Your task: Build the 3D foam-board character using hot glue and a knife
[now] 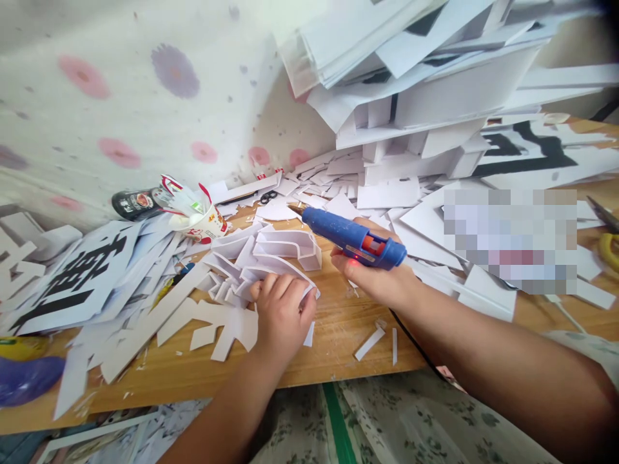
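A blue hot glue gun (345, 235) is in my right hand (382, 277), its nozzle pointing up and left above the table. A small red light glows near its handle. My left hand (283, 309) is closed over the near right end of a white foam-board piece (271, 274) with thin upright walls, which lies on the wooden table. The fingertips curl over its edge. Beside that piece, another walled white part (290, 248) stands just behind the left hand. Flat white cut-out shapes (232, 328) lie to the left of it.
White scraps and printed sheets (97, 274) cover the left side. A paper cup (200, 222) and a dark bottle (135, 203) stand at the back. Stacked white boards (425, 96) rise at back right. Yellow-handled scissors (609, 248) lie at the right edge. A black cord (411, 338) hangs over the front edge.
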